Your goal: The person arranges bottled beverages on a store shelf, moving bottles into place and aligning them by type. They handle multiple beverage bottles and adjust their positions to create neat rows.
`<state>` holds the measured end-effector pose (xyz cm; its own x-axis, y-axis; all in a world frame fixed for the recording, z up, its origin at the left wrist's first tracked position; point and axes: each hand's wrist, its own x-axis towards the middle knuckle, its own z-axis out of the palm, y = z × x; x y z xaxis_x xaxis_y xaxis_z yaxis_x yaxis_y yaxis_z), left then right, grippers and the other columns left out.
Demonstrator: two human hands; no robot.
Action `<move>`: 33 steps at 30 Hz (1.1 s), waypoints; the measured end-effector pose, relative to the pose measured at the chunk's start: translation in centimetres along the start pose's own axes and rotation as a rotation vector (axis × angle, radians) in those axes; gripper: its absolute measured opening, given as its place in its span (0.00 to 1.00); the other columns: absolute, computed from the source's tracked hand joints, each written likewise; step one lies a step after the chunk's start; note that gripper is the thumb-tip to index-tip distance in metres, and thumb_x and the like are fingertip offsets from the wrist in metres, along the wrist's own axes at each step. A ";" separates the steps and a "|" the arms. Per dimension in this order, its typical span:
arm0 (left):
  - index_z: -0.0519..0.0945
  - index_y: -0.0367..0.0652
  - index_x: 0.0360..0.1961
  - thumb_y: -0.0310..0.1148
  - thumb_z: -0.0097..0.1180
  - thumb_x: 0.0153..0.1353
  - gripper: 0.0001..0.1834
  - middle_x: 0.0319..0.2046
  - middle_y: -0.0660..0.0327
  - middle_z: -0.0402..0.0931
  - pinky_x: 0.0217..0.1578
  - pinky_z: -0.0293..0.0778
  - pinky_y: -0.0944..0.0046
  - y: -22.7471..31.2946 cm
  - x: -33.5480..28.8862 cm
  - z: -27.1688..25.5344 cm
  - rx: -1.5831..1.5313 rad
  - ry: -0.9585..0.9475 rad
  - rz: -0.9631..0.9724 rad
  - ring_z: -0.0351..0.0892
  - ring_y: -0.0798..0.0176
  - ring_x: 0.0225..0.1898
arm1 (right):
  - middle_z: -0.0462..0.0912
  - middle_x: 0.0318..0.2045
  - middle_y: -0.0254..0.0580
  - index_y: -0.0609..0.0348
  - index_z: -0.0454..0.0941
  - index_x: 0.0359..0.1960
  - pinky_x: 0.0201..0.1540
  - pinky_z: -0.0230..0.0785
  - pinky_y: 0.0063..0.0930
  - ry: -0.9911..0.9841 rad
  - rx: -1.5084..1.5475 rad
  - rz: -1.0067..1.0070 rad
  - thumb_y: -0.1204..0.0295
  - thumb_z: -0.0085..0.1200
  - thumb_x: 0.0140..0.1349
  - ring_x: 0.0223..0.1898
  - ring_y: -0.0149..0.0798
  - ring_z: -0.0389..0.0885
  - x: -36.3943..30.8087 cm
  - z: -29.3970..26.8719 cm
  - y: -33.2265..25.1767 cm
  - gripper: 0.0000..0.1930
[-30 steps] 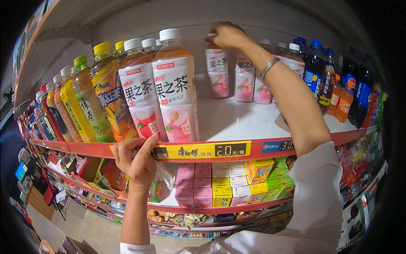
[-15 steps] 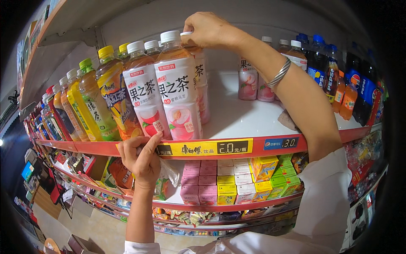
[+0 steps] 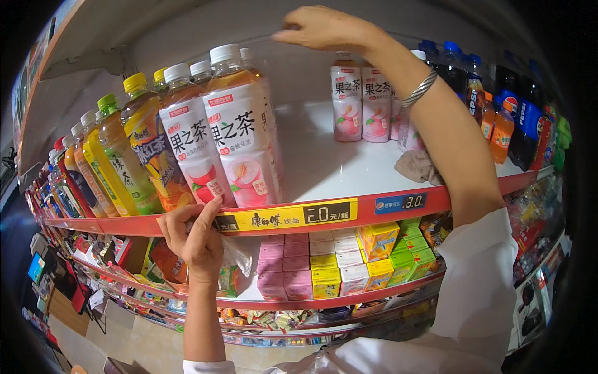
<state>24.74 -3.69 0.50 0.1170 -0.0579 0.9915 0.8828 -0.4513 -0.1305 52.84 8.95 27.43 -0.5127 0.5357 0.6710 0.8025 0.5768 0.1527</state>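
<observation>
My right hand [image 3: 321,28] is raised above the shelf, nothing visible in its loosely bent, parted fingers. Below and left of it, white-capped peach tea bottles stand upright, the front peach bottle [image 3: 240,137] at the shelf edge and a similar lychee bottle [image 3: 193,140] to its left. Another bottle stands behind the front one, mostly hidden. My left hand [image 3: 194,240] rests against the red shelf edge [image 3: 398,209], fingers apart, one fingertip by the lychee bottle's base. A crumpled clear plastic piece [image 3: 240,254] shows beside that hand; whether the hand touches it I cannot tell.
More peach tea bottles [image 3: 347,103] stand at the back right. A grey-brown cloth [image 3: 417,167] lies near my right forearm. Cola bottles [image 3: 529,128] and orange soda bottles [image 3: 501,134] line the right end, yellow and green drinks [image 3: 128,162] the left. Small drink cartons [image 3: 324,274] fill the shelf below.
My right hand has let go of a white-capped bottle behind the front row and moved up and right. The view has shifted slightly right. My left hand stays at the shelf edge.
</observation>
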 end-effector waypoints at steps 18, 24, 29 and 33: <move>0.90 0.45 0.45 0.24 0.53 0.53 0.21 0.34 0.61 0.76 0.45 0.65 0.60 -1.1 -0.7 1.0 -0.026 0.019 0.045 0.72 0.59 0.38 | 0.88 0.45 0.53 0.58 0.88 0.41 0.51 0.80 0.44 0.094 -0.148 0.340 0.63 0.70 0.50 0.48 0.52 0.87 -0.6 4.0 2.9 0.17; 0.90 0.46 0.45 0.25 0.54 0.53 0.20 0.33 0.63 0.77 0.45 0.64 0.61 -0.8 -0.4 1.0 -0.022 0.030 0.050 0.72 0.60 0.37 | 0.87 0.45 0.54 0.60 0.85 0.47 0.51 0.77 0.45 0.154 0.097 0.294 0.58 0.67 0.56 0.49 0.51 0.86 2.0 4.5 -1.9 0.22; 0.91 0.47 0.45 0.24 0.56 0.52 0.20 0.33 0.64 0.78 0.43 0.64 0.61 -0.6 -0.4 1.0 -0.005 0.029 0.045 0.72 0.61 0.37 | 0.88 0.42 0.49 0.59 0.84 0.52 0.45 0.80 0.38 -0.014 0.269 0.296 0.62 0.67 0.58 0.39 0.43 0.87 3.5 4.8 -4.9 0.22; 0.90 0.45 0.45 0.24 0.56 0.53 0.19 0.34 0.62 0.78 0.44 0.66 0.61 -0.5 -0.3 0.8 0.004 0.015 0.046 0.72 0.60 0.39 | 0.88 0.39 0.47 0.60 0.84 0.52 0.37 0.81 0.34 -0.032 0.325 0.298 0.68 0.65 0.59 0.34 0.40 0.87 3.9 5.3 -4.7 0.19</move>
<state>24.63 -2.75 0.25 0.1502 -0.0921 0.9843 0.8787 -0.4439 -0.1757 45.48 11.63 25.52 -0.2864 0.7241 0.6274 0.7821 0.5550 -0.2835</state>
